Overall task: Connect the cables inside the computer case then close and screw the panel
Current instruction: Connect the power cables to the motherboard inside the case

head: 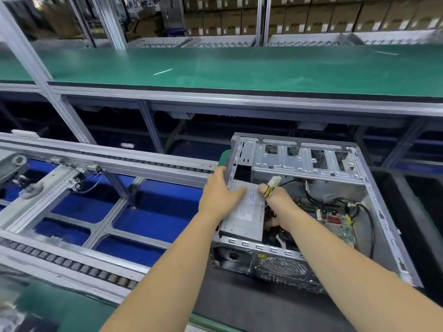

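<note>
An open grey computer case (pixel 381 212) lies on its side on a dark mat, its side panel off. Inside sit a silver power supply (pixel 244 219) at the left and a green motherboard (pixel 335 224) at the right. My left hand (pixel 221 192) rests flat on the case's left edge and the power supply top, fingers straight. My right hand (pixel 278 204) reaches into the case and grips a bundle of yellow and black wires ending in a white connector (pixel 274 182) that sticks up above my fingers. Black cables (pixel 369 219) loop over the motherboard.
A roller conveyor (pixel 72 259) with blue floor beneath runs at the left. A long green workbench (pixel 215 68) spans behind the case. A black foam tray (pixel 419 212) stands right of the case. Stacked cardboard boxes (pixel 311 17) fill the background.
</note>
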